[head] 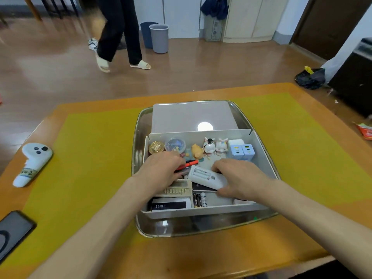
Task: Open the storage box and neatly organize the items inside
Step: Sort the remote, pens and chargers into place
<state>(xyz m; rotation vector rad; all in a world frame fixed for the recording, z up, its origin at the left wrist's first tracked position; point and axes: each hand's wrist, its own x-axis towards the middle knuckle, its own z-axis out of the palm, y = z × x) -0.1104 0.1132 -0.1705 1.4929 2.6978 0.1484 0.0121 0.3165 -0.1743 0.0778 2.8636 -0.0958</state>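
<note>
Far left on the yellow-green table mat (90,158): a black smartphone (14,232) at the near edge and, beyond it, a white handheld controller (33,164) with dark buttons. Centre of the mat: a silvery metal tray (138,137), and in it the open pale-grey plastic storage box (201,210), its flat lid (191,117) laid back on the tray's far side. Along the box's far wall, left to right: a gold ornamental ball (156,147), a clear round container (174,144), an orange animal figurine (197,151), two small white figurines (215,146) and pale-blue charger cubes (242,151). At the near-left corner: a dark card marked BENTE (170,205), with loose black batteries (198,200) just right of it. Left hand (161,170) reached into the box's middle over a beige calculator (177,189), fingers curled down beside an orange-red pen (190,163); impossible to tell whether anything was gripped. Right hand (239,178) closed loosely around the right end of a white oblong battery charger (205,176), tilted across the box. Behind, on the wooden floor: a person's dark-trousered legs (118,31) in pale slippers, then two grey waste bins (156,37).
</note>
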